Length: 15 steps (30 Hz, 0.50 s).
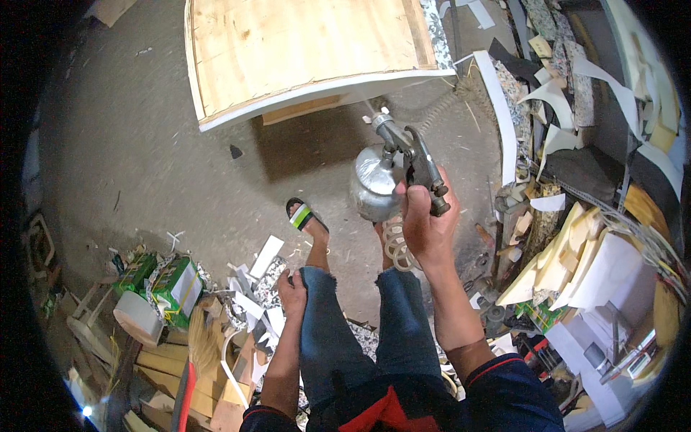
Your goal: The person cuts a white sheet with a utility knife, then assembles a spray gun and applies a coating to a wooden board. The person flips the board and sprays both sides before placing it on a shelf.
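In my right hand (430, 223) I grip a metal spray gun (409, 155) by its handle, fingers wrapped round it. A silvery round cup (376, 180) hangs under the gun, and a pale coiled hose (398, 245) runs down from it. The nozzle points up and left at the near edge of a wooden panel frame (309, 54), edged with a white foam strip (324, 96). A faint mist shows between nozzle and strip. My left hand (291, 291) rests against my left knee, holding nothing, fingers loosely out and partly hidden.
White and speckled foam offcuts (558, 108) pile up along the right. Cream foam pieces (554, 252) and wires lie lower right. Green packages (176, 288), a white roll (138, 317) and a broom (201, 338) with a red handle are at the lower left. My sandalled foot (306, 216) stands on the concrete floor.
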{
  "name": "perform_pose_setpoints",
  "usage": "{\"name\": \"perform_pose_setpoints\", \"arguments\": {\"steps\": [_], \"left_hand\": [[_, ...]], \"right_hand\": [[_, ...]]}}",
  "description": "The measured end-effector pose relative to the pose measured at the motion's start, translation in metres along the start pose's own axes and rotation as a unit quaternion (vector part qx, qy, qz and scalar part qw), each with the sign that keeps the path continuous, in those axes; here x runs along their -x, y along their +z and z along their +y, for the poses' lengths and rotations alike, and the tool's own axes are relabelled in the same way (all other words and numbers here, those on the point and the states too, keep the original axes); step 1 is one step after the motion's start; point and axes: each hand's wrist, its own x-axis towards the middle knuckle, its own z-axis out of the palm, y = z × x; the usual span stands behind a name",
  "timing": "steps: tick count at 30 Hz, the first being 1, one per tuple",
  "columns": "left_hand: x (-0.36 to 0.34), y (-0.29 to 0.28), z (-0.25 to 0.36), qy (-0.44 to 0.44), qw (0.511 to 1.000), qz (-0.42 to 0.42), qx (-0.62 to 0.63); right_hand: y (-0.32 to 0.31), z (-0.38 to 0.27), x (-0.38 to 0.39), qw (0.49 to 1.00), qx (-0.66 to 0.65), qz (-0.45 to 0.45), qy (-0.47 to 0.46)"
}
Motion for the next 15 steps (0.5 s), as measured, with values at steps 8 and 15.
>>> {"name": "perform_pose_setpoints", "arguments": {"steps": [8, 15], "left_hand": [[0.003, -0.004, 0.005, -0.025, 0.999, -0.008, 0.032], [0.003, 0.001, -0.014, -0.009, 1.000, -0.002, 0.010]], "right_hand": [[-0.004, 0.005, 0.001, 0.997, -0.008, 0.072, 0.005], [0.003, -0.002, -0.004, 0.996, 0.027, 0.078, 0.018]]}}
